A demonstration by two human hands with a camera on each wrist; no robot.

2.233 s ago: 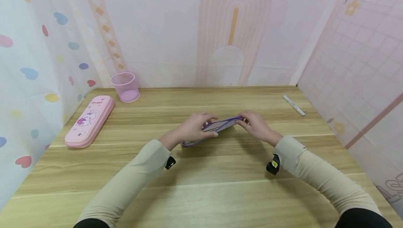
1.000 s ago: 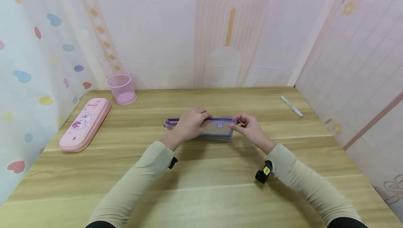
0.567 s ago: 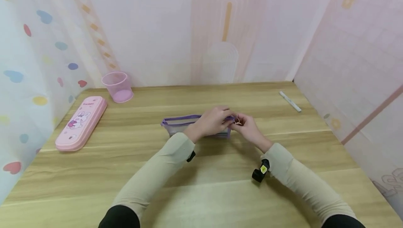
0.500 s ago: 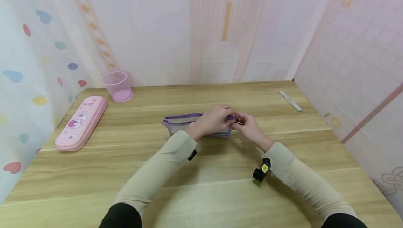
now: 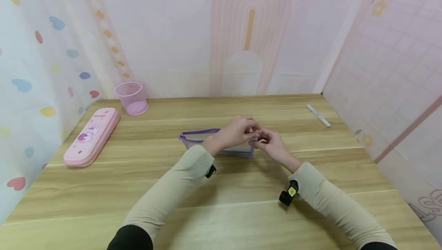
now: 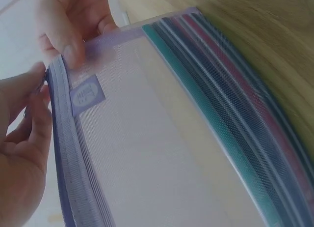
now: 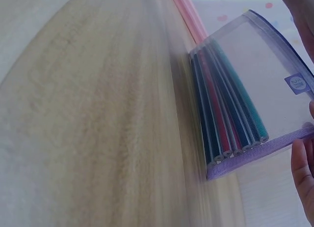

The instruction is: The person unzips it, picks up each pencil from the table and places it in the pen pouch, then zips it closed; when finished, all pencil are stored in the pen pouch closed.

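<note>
A see-through mesh pencil pouch (image 5: pixel 197 137) with purple trim stands in the middle of the table, its mouth gaping at the left end. Several pencils (image 7: pixel 223 99), green, dark blue and red, lie along its bottom, visible through the mesh. At the pouch's upper right end, my left hand (image 5: pixel 232 133) pinches the zipper (image 6: pixel 60 104) between thumb and fingertips; the fingers mostly hide the zipper pull. Right beside it, my right hand (image 5: pixel 274 148) grips the pouch's right top corner, thumb on the near face. A small purple label (image 6: pixel 87 95) sits below the zipper.
A pink pencil case (image 5: pixel 91 137) with a rabbit print lies at the left on the wooden table (image 5: pixel 221 211). Behind it stands a clear pink cup (image 5: pixel 132 98). A white pen (image 5: pixel 318 115) lies at the back right. Patterned curtains enclose the table.
The pouch has come from tilted to upright and lengthwise. My left hand has slid right along the zipper to meet my right hand at the corner. The ring by the right fingers is now hidden.
</note>
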